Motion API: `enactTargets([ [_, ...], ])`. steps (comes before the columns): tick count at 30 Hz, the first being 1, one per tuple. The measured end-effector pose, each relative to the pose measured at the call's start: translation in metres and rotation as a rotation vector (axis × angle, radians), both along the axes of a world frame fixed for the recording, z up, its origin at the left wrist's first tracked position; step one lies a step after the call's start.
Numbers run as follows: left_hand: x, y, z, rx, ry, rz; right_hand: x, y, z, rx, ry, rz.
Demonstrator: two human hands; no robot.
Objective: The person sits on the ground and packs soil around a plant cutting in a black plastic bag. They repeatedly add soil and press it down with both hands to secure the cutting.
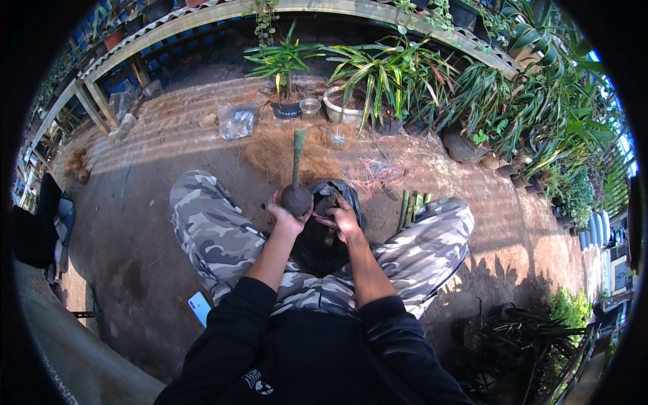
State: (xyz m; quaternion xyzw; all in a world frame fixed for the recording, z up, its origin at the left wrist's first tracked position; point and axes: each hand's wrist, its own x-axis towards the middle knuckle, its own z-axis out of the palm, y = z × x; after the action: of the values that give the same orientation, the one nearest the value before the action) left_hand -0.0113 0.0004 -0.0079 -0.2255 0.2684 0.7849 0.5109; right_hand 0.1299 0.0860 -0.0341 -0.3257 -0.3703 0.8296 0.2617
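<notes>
My left hand point(290, 217) is cupped under and around a round ball of dark soil point(296, 200), with a thick green stem cutting point(298, 154) standing upright out of its top. Just to the right, my right hand point(343, 219) curls its soiled fingers around what looks like a clump of dark soil point(327, 204); its exact outline is hard to make out. Both hands are over the mouth of a black plastic bag point(358, 210) holding dark soil, which sits between my crossed legs.
Brown fibre point(283, 154) and pink and white string point(378, 174) lie ahead. Cut green stems point(409, 206) rest by my right knee, and a phone point(200, 308) is beside my left thigh. Farther off are a clear plastic bag point(238, 121), a clear cup point(310, 108) and potted plants point(344, 111).
</notes>
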Motion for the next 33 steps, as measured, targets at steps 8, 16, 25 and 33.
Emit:
enactTargets([
  [8,0.001,-0.001,0.003,-0.019,0.018,-0.003,0.0,0.0,-0.003,0.015,-0.263,0.026],
  [16,0.001,-0.002,0.004,0.009,0.009,0.003,0.001,-0.002,-0.004,0.139,-0.185,0.022],
  [25,0.0,0.0,0.001,0.078,0.043,-0.018,0.0,-0.001,0.001,0.001,-0.164,-0.109],
  [33,0.001,0.006,0.001,0.12,0.146,-0.024,0.005,0.005,0.003,-0.206,-0.03,-0.165],
])
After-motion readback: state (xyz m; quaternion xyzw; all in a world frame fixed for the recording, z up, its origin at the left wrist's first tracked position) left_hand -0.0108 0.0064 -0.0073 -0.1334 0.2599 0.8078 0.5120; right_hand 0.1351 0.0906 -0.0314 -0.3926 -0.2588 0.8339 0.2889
